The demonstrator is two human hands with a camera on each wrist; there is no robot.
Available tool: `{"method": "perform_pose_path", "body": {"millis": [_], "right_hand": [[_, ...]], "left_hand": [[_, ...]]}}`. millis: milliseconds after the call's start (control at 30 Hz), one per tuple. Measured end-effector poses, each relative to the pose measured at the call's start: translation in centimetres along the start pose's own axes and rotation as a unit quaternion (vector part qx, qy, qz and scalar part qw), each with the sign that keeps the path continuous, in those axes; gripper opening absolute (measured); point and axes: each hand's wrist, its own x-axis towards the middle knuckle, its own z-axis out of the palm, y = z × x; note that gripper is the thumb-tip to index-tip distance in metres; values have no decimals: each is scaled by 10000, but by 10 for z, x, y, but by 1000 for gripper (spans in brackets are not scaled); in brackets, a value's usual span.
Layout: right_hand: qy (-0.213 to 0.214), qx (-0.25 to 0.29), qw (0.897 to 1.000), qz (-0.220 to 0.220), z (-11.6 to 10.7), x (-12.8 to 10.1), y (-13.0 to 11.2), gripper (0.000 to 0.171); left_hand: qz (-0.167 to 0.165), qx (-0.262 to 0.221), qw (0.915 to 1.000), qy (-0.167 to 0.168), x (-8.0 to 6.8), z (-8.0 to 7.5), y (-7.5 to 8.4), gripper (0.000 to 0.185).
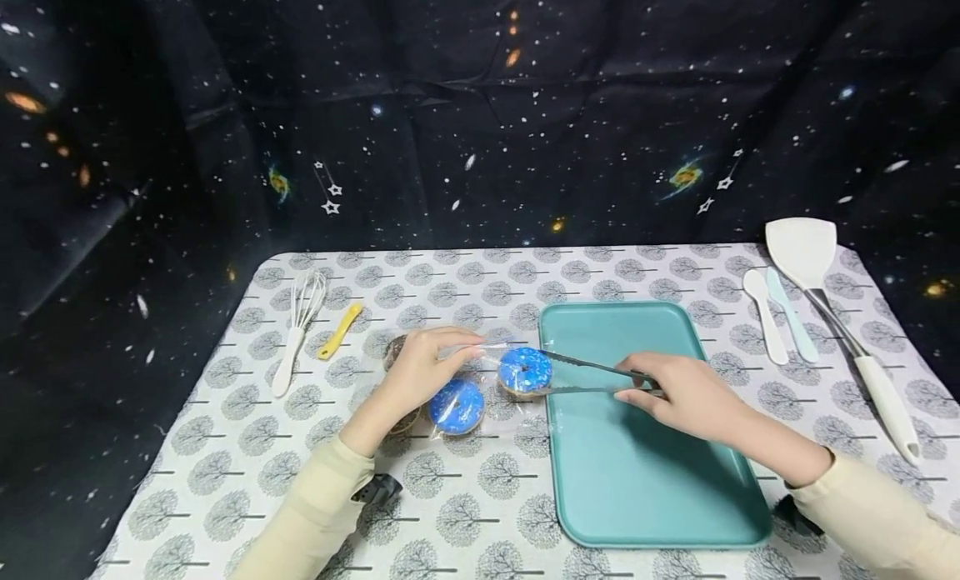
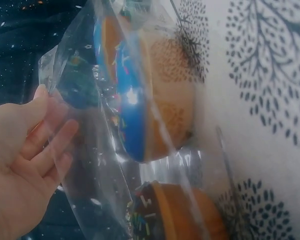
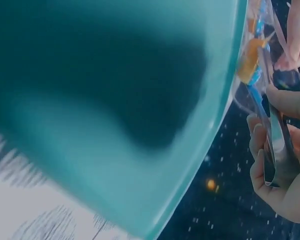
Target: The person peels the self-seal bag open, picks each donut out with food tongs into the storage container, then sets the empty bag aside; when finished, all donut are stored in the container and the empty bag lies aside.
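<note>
We see the right hand (image 1: 682, 392) gripping a pair of dark, slim metal tongs (image 1: 596, 365) near the hinge end, thumb on one arm and fingers curled round the other. The tongs' long axis runs roughly left to right, across the near half of a teal rectangular tray with a raised rim (image 1: 651, 313), whose own length runs away from the person. Their tips point left, toward the left hand (image 1: 420, 363), and the two arms splay in a narrow V.

Between the tips we find a round, blue-iced donut with pale sprinkles (image 1: 525, 370), just beside the tray's left edge, its iced face turned up. We cannot tell whether it is wholly out of the clear, crinkled plastic bag (image 2: 85, 165). The left hand pinches the bag's edge between thumb and fingers, beside that donut.

Within the bag we see a second blue-iced donut (image 1: 457, 407), close by on the near left, and a brown-iced donut with coloured sprinkles (image 2: 147, 212). Farther left on the tree-printed white cloth (image 1: 457, 522) lies a white-handled whisk (image 1: 296, 334), head pointing away from the person.
</note>
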Motion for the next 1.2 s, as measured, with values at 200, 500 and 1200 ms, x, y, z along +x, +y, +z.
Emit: {"method": "perform_pose_path", "body": {"millis": [200, 500, 1200], "right_hand": [[124, -65, 9998, 162, -16, -24, 12, 24], [383, -250, 9971, 605, -29, -43, 35, 26], [224, -585, 9947, 810, -10, -13, 58, 31]], "left_hand": [[-88, -1, 10000, -22, 0, 0, 0, 17], [-84, -22, 10000, 1, -1, -1, 1, 15], [-409, -3, 9992, -41, -2, -7, 2, 16]]}}
